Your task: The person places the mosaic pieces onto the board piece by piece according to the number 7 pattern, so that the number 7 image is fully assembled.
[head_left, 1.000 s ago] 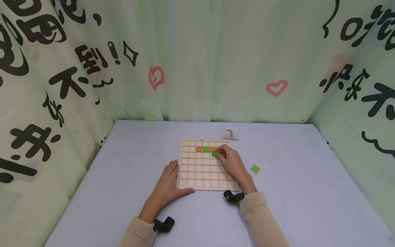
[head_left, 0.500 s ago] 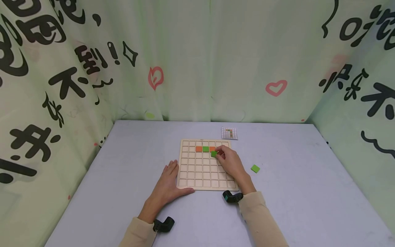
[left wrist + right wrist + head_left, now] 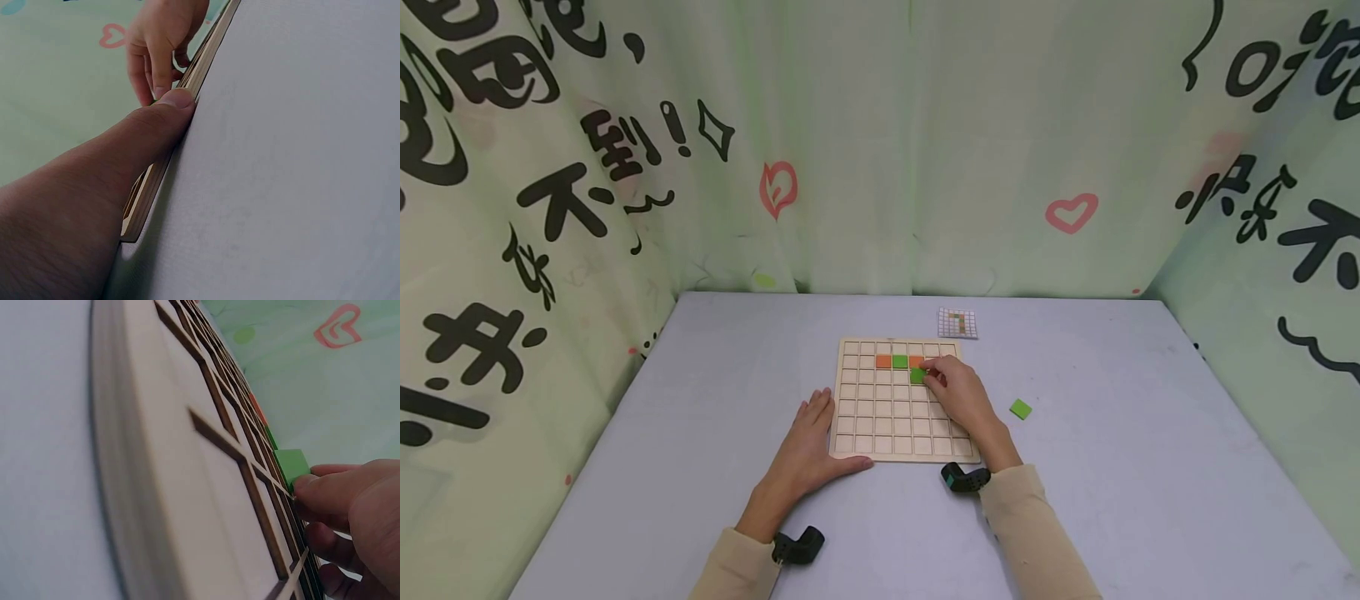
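A wooden grid board (image 3: 891,428) lies on the table. In its second row from the back sit an orange tile (image 3: 883,362), a green tile (image 3: 900,362) and another orange tile (image 3: 915,362). My right hand (image 3: 964,398) pinches a green tile (image 3: 917,377) at the cell just in front of the right orange one. In the right wrist view this green tile (image 3: 292,464) is tilted between thumb and finger. My left hand (image 3: 808,446) rests along the board's left and front edges, fingers straight; the left wrist view shows its thumb (image 3: 147,134) on the edge.
A loose green tile (image 3: 1020,409) lies on the table (image 3: 1112,467) to the right of the board. Behind the board is a small card (image 3: 957,323) printed with a coloured grid pattern. A curtain (image 3: 865,150) with lettering surrounds the table.
My right hand has moved slightly left and toward the front with the green tile. My left hand and the board have stayed put.
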{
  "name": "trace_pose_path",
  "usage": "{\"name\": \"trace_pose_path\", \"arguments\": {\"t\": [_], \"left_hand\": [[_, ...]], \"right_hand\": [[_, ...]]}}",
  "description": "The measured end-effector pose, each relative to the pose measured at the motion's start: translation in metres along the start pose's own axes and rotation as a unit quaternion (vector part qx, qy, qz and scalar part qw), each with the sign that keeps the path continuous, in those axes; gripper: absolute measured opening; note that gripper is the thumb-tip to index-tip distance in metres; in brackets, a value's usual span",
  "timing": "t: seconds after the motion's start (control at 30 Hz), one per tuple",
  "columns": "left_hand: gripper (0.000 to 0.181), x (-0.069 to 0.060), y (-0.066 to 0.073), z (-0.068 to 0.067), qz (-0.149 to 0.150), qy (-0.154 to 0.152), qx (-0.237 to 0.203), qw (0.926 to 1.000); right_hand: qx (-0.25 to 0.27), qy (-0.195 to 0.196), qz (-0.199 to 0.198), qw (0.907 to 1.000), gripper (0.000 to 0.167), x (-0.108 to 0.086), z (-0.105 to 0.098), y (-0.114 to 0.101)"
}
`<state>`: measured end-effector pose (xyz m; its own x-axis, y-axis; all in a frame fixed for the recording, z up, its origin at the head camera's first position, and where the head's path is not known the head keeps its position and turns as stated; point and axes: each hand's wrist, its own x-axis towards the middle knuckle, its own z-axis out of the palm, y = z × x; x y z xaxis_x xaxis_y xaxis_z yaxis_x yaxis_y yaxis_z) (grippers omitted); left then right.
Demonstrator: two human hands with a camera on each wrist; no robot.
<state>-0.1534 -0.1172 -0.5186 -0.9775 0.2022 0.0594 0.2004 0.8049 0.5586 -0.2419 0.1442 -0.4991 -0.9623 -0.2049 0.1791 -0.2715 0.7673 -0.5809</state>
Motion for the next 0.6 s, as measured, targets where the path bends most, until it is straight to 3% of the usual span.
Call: {"name": "trace_pose_path", "arguments": {"t": [0.6], "left_hand": [[0.119,0.0,-0.0002,-0.0005,0.002,-0.002,0.005,1.0]], "right_hand": [[-0.014,-0.002,-0.018,0.9997,0.03,-0.0007,0.0019,0.0012]]}}
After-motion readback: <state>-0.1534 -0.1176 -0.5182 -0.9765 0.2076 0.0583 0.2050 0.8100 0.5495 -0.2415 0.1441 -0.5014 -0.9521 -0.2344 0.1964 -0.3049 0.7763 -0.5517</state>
